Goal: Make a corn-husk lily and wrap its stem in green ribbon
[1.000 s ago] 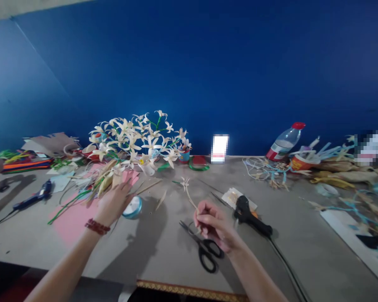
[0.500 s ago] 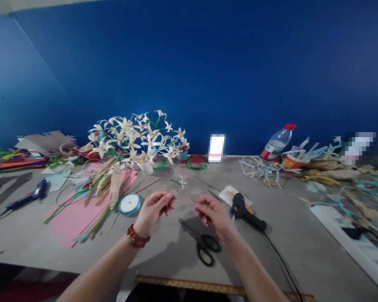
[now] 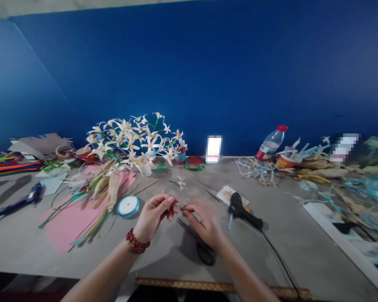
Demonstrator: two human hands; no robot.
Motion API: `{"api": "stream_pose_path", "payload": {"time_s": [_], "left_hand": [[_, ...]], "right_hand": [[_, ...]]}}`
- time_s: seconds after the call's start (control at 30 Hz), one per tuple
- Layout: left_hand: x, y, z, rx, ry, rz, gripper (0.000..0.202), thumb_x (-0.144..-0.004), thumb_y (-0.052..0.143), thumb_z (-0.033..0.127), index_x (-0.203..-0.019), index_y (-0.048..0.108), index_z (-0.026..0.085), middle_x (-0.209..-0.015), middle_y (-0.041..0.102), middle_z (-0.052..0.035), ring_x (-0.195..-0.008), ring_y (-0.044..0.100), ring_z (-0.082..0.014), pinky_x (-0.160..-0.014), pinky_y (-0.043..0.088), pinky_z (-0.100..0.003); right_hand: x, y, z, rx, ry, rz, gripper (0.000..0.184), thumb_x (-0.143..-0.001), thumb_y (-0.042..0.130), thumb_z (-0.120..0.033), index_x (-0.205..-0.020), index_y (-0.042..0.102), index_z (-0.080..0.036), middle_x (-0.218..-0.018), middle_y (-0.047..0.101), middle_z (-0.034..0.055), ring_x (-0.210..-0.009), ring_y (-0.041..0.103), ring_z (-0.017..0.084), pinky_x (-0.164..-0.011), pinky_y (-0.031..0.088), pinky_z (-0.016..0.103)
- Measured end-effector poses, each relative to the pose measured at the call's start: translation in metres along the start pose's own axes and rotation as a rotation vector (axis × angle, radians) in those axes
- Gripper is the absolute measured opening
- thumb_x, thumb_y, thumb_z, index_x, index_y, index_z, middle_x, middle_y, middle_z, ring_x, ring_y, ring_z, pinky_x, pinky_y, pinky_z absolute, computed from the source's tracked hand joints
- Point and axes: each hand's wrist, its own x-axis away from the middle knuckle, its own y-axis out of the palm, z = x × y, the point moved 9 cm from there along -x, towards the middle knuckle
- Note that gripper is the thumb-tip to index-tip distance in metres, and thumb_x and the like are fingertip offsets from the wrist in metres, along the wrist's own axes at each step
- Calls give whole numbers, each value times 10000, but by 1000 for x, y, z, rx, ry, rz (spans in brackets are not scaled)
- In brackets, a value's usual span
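Observation:
My left hand [image 3: 156, 214], with a red bead bracelet at the wrist, is closed in a pinch on a thin pale piece too small to name. Close to its fingertips is my right hand [image 3: 203, 220], blurred, its thumb and forefinger also pinched; what they hold is hidden. Black scissors [image 3: 205, 254] lie on the table under my right hand, partly covered by it. Beyond the hands a small white flower [image 3: 180, 183] with a short green stem lies flat. A ribbon spool [image 3: 128, 206] rests left of my left hand. To the right lies a black glue gun [image 3: 245, 214].
White star-shaped flowers [image 3: 130, 134] stand in cups at the back. Pink paper [image 3: 69, 222] and dried husks [image 3: 112, 191] lie to the left, near a blue glue gun [image 3: 28, 199]. A tilted bottle [image 3: 271, 142] and a red-yellow cup [image 3: 288, 161] stand at the back right.
My right hand has moved left, bringing its fingertips close to those of my left hand, and now covers more of the scissors. The view has shifted slightly.

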Motion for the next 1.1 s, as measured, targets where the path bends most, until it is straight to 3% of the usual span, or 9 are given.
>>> {"api": "stream_pose_path", "payload": {"time_s": [0.07, 0.17, 0.23, 0.3, 0.37, 0.43, 0.53, 0.7, 1.1], "left_hand": [[-1, -14, 15, -101, 139, 109, 271, -841, 665, 378, -983, 684, 148, -752, 690, -49, -538, 546, -103, -516, 445, -232], [18, -29, 65, -489, 570, 340, 318, -855, 654, 288, -1163, 617, 221, -1059, 687, -90, -854, 635, -188, -761, 522, -325], [34, -1, 86, -857, 857, 236, 372, -827, 679, 217, -1191, 621, 263, -1190, 668, -96, -1127, 586, -266, -1001, 438, -455], [40, 36, 78, -1151, 964, -46, 403, -832, 660, 175, -1213, 628, 304, -1272, 657, -81, -1254, 523, -302, -1133, 258, -563], [38, 55, 63, -1254, 934, -239, 369, -881, 563, 128, -1207, 634, 288, -1191, 702, -75, -1189, 582, -273, -1155, 206, -573], [32, 58, 53, -1182, 846, -297, 305, -918, 476, 106, -1130, 655, 232, -1006, 735, -79, -988, 662, -216, -1063, 393, -462], [19, 50, 40, -1053, 708, -244, 237, -940, 458, 139, -1059, 655, 196, -929, 705, -93, -875, 658, -194, -812, 520, -309], [5, 34, 28, -991, 596, -135, 147, -951, 490, 188, -951, 636, 201, -874, 682, -67, -828, 646, -181, -794, 508, -290], [7, 33, 26, -1183, 702, -198, 175, -967, 464, 196, -987, 637, 187, -851, 652, -64, -728, 636, -167, -659, 495, -254]], "right_hand": [[3, 2, 16, -40, 125, 22, 243, -964, 508, -366, -851, 664, -218, -715, 594, 17, -716, 556, 184, -710, 418, 295], [7, 2, 38, -190, 288, 54, 380, -965, 469, -491, -823, 665, -199, -615, 465, -20, -603, 464, 149, -588, 358, 263], [8, 7, 43, -275, 334, 18, 431, -936, 491, -553, -794, 668, -187, -598, 431, -30, -568, 420, 131, -542, 328, 251], [9, 16, 43, -364, 361, -57, 459, -913, 515, -586, -769, 670, -178, -587, 416, -38, -539, 384, 113, -504, 299, 238], [11, 24, 42, -461, 396, -122, 476, -911, 510, -600, -773, 674, -174, -576, 389, -46, -525, 350, 102, -482, 267, 230], [13, 26, 45, -524, 438, -136, 484, -921, 486, -605, -788, 667, -176, -571, 367, -52, -521, 327, 100, -472, 244, 230], [12, 17, 52, -490, 447, -59, 417, -917, 512, -580, -815, 621, -190, -601, 394, -54, -538, 340, 103, -484, 260, 230], [12, 7, 57, -317, 411, 6, 253, -860, 654, -438, -868, 566, -202, -672, 500, -46, -615, 448, 115, -557, 330, 226], [10, 8, 59, -2, 347, -100, 370, -1008, 373, -434, -750, 513, -208, -599, 473, -36, -585, 464, 134, -575, 327, 247]]}}
